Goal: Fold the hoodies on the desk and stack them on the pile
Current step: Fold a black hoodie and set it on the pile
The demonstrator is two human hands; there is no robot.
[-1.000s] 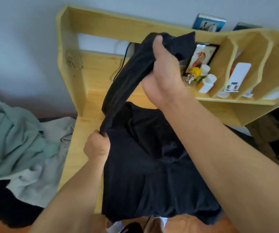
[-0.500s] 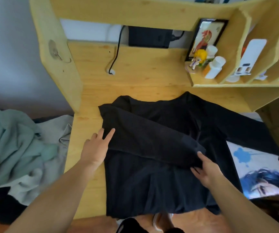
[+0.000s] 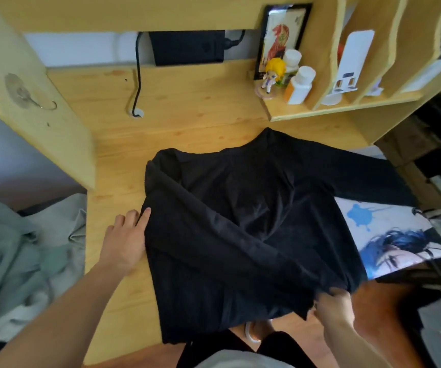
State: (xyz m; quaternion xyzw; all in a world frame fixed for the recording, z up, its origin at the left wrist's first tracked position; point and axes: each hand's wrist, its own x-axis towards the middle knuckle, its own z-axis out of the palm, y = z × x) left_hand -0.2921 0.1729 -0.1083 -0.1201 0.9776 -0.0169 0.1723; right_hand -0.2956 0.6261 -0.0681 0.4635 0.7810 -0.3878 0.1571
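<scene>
A black hoodie (image 3: 240, 221) is lying spread across a wooden tabletop (image 3: 187, 107), with one sleeve already folded diagonally across its body and the other trailing off to the right. The left hand (image 3: 125, 241) is resting at the garment's left edge, fingers (image 3: 145, 215) straight and relaxed against the fabric, apparently pinning the fold in place. The right hand (image 3: 333, 305) is gripping the folded sleeve's cuff near the lower right hem, fingers curled round the cloth, seemingly pulling it taut and flat; a heap of pale green and grey clothes (image 3: 14, 248) is sitting left of the desk.
</scene>
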